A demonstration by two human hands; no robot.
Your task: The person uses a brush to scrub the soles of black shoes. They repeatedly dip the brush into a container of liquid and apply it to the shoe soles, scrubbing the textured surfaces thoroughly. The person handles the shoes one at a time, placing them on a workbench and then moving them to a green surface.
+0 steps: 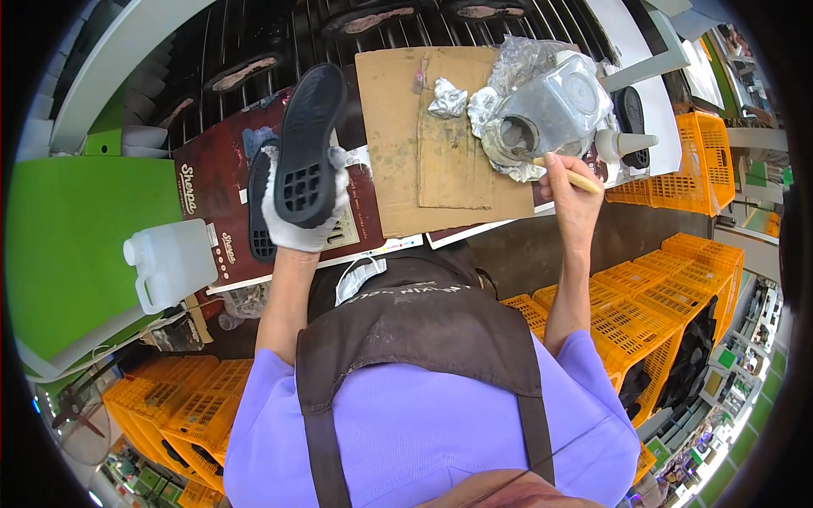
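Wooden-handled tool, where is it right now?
In the head view, right of centre: the wooden-handled tool is in your bare right hand, its left end at the open mouth of the clear plastic container.

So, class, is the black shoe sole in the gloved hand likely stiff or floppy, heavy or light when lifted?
The black shoe sole is probably fairly stiff: the gloved left hand grips one end, and the other shows no obvious droop. It may be light for its size, given the grid of hollows at the gripped end.
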